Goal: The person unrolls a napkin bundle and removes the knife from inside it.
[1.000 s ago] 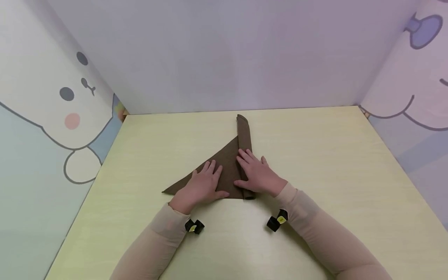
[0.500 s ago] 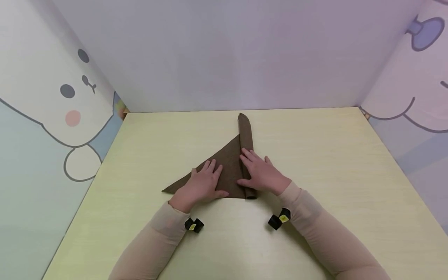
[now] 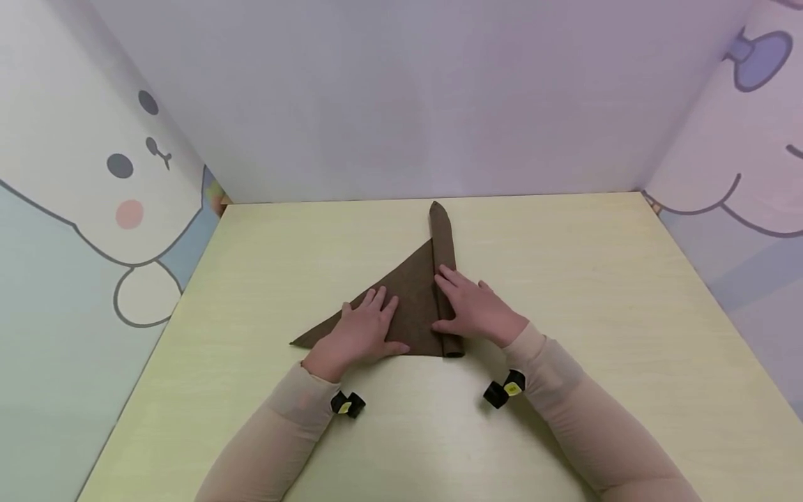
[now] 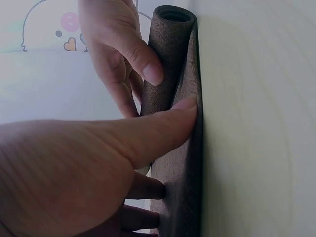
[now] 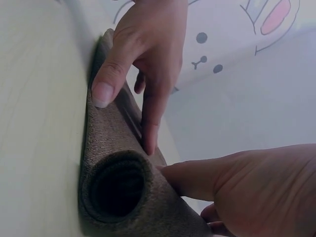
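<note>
A brown cloth (image 3: 410,307) lies on the table, its flat part forming a triangle with a point at the left. Its right side is wound into a tube-like roll (image 3: 443,240) standing lengthwise away from me. My left hand (image 3: 360,331) rests spread on the flat part, thumb near the front edge. My right hand (image 3: 479,312) lies over the roll, fingers and thumb extended across to its left side. In the right wrist view the hollow near end of the roll (image 5: 170,215) faces the camera. The left wrist view shows the right thumb (image 4: 150,74) touching the roll.
The pale wooden table (image 3: 596,279) runs back to a plain light wall (image 3: 401,97). Side panels with cartoon animals (image 3: 132,216) flank it. A small black device (image 3: 348,404) sits at the left wrist, and another black device (image 3: 505,389) at the right.
My right hand and the roll have shifted slightly right, and the flat triangle of cloth has widened that way. My left hand has stayed in place.
</note>
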{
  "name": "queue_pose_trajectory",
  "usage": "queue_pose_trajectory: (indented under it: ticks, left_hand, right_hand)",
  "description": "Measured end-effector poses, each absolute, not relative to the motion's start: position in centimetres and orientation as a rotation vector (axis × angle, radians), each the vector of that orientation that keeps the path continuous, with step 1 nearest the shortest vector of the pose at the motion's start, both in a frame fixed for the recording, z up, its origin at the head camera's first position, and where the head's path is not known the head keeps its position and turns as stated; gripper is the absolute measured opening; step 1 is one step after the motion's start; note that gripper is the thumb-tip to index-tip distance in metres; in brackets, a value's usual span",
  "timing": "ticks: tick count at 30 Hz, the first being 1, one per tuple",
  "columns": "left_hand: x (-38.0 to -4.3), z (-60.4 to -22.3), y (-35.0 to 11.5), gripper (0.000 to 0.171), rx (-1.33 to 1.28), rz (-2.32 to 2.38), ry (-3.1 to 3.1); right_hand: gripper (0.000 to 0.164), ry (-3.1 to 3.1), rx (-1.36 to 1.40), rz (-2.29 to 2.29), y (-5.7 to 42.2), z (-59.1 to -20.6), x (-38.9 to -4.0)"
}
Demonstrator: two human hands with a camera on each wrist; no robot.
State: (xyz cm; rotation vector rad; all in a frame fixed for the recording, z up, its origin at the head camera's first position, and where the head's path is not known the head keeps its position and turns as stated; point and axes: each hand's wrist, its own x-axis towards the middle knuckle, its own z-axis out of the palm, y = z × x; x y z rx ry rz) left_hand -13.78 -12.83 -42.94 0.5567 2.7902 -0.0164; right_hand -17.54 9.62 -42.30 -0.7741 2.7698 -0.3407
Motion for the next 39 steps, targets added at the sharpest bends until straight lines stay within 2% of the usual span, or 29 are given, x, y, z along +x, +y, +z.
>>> queue_pose_trajectory:
  ticks: [39]
  left_hand:
    - [-14.2, -42.3, -14.3, 0.096, 0.514, 0.043, 2.769]
  right_hand:
    - [0.096, 2.625, -0.703, -0.495, 11.6, -41.2, -18.2]
